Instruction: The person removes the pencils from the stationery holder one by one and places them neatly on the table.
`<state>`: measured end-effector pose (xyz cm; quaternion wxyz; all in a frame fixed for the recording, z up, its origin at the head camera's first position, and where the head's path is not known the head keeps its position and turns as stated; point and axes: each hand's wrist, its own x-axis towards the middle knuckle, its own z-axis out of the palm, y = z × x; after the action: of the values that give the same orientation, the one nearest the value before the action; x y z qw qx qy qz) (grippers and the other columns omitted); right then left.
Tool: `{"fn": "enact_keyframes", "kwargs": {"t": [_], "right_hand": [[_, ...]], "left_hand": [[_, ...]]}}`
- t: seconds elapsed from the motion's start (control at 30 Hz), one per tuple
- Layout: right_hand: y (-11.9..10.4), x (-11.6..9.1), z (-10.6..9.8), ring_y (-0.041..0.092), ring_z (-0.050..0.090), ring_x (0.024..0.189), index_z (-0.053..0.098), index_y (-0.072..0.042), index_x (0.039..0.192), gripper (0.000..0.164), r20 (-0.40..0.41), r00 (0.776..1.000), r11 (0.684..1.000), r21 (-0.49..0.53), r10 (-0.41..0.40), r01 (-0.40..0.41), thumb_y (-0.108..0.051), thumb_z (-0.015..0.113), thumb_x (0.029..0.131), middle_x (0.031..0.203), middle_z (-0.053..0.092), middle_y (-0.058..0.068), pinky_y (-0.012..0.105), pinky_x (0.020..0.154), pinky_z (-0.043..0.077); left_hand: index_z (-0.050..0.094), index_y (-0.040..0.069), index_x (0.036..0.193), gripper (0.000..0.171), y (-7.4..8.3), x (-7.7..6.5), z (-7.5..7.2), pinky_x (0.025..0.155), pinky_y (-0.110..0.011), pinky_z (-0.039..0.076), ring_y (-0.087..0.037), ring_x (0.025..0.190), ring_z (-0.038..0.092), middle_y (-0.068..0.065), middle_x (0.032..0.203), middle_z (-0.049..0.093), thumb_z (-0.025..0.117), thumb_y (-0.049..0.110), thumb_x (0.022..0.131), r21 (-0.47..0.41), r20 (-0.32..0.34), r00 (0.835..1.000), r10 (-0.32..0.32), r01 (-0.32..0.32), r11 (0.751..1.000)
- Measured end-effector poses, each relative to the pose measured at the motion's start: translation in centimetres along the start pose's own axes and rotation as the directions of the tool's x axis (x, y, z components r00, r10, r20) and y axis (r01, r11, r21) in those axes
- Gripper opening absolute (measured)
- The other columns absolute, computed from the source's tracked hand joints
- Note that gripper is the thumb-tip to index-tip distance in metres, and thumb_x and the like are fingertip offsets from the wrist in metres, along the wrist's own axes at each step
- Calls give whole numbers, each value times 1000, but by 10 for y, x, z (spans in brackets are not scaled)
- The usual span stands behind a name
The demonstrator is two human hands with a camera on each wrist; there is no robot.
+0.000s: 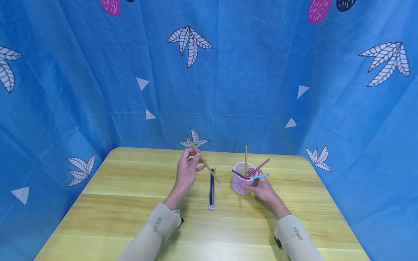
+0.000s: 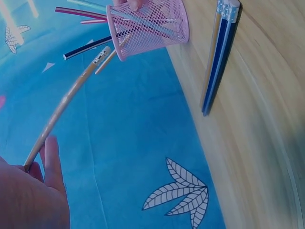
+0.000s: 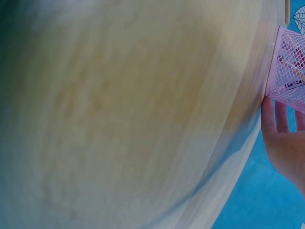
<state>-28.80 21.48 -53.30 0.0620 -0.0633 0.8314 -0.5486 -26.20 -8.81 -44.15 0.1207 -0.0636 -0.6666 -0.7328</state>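
Observation:
My left hand (image 1: 186,174) pinches a natural-wood pencil (image 1: 209,168) above the table, its eraser end slanting down to the right. In the left wrist view that pencil (image 2: 66,100) reaches toward the cup. My right hand (image 1: 265,189) grips the side of a pink mesh pencil cup (image 1: 240,185). Out of the cup lean a gold pencil (image 1: 246,159), a dark red pencil (image 1: 262,166), a light blue pencil (image 1: 259,176) and a black pencil (image 1: 236,173). In the right wrist view, fingers (image 3: 268,117) lie along the cup (image 3: 291,67) near its base.
Several pencils (image 1: 212,194), dark blue and wood-coloured, lie side by side on the wooden table (image 1: 130,217) between my hands, eraser ends toward me. A blue curtain (image 1: 228,90) with leaf prints hangs behind the table and along both sides.

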Motion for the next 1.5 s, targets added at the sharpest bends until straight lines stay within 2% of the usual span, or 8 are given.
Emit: {"fn": "enact_keyframes", "kwargs": {"t": [0.17, 0.3, 0.4, 0.53, 0.7, 0.93, 1.2, 1.5], "right_hand": [[1, 1, 0, 46, 57, 129, 36, -6, 152, 79, 0, 1000, 1000, -2, -2, 2, -15, 82, 89, 142, 55, 28, 58, 107, 54], [-11, -5, 0, 49, 55, 131, 35, -3, 152, 77, 13, 1000, 1000, 8, -4, 4, -12, 80, 90, 142, 54, 30, 59, 109, 53], [-10, -4, 0, 49, 55, 131, 34, -2, 152, 79, 14, 1000, 1000, 8, -11, 11, -12, 80, 90, 142, 54, 31, 58, 108, 54], [2, 1, 1, 48, 55, 131, 35, -5, 152, 80, 6, 1000, 1000, -1, -16, 16, -18, 82, 89, 143, 54, 29, 58, 109, 53], [1, 0, 2, 47, 55, 132, 36, -6, 152, 80, 4, 1000, 1000, -3, -5, 5, -19, 83, 88, 142, 54, 28, 58, 110, 52], [1, 0, 2, 47, 57, 129, 36, -6, 151, 79, -7, 1000, 1000, 8, -8, 8, -15, 82, 88, 141, 55, 29, 55, 107, 55], [0, 0, 3, 46, 60, 127, 35, -7, 154, 80, -13, 1000, 999, 33, 10, -9, -11, 81, 88, 141, 54, 29, 52, 104, 58], [-7, -1, 1, 49, 57, 127, 34, -2, 153, 79, 7, 999, 999, 22, 32, -32, -10, 80, 89, 141, 54, 32, 56, 106, 56]], "left_hand": [[51, -2, 130, 26, -2, 0, -5, 84, -39, 67, -31, 101, 67, -17, 118, 54, 50, 14, 110, 43, -11, 1000, 1, 0, 999], [54, 5, 128, 22, -1, 0, -9, 81, -37, 68, -26, 99, 65, -20, 122, 54, 50, 16, 110, 99, -18, 1000, 0, 2, 995], [55, 8, 127, 21, -3, 0, -13, 79, -35, 68, -28, 99, 64, -18, 121, 55, 50, 19, 110, 147, -19, 1000, -2, 5, 989], [56, 8, 127, 21, -6, 2, -18, 80, -37, 68, -30, 99, 63, -18, 120, 58, 52, 20, 109, 178, -24, 1000, -2, 6, 984], [58, 7, 129, 23, -9, 1, -22, 79, -40, 68, -27, 94, 62, -18, 117, 60, 54, 17, 108, 219, -24, 1000, 9, -3, 976], [63, 6, 130, 26, -17, 4, -27, 76, -31, 67, -24, 91, 62, -16, 110, 62, 57, 16, 107, 254, -1, 999, 38, -36, 967], [65, 9, 129, 25, -31, 8, -27, 75, -28, 66, -22, 90, 63, -15, 109, 64, 58, 16, 106, 323, 18, 999, 48, -51, 945], [65, 9, 128, 25, -36, 9, -24, 76, -34, 68, -25, 92, 64, -12, 108, 64, 59, 17, 106, 347, 53, 998, 39, -55, 936]]}}
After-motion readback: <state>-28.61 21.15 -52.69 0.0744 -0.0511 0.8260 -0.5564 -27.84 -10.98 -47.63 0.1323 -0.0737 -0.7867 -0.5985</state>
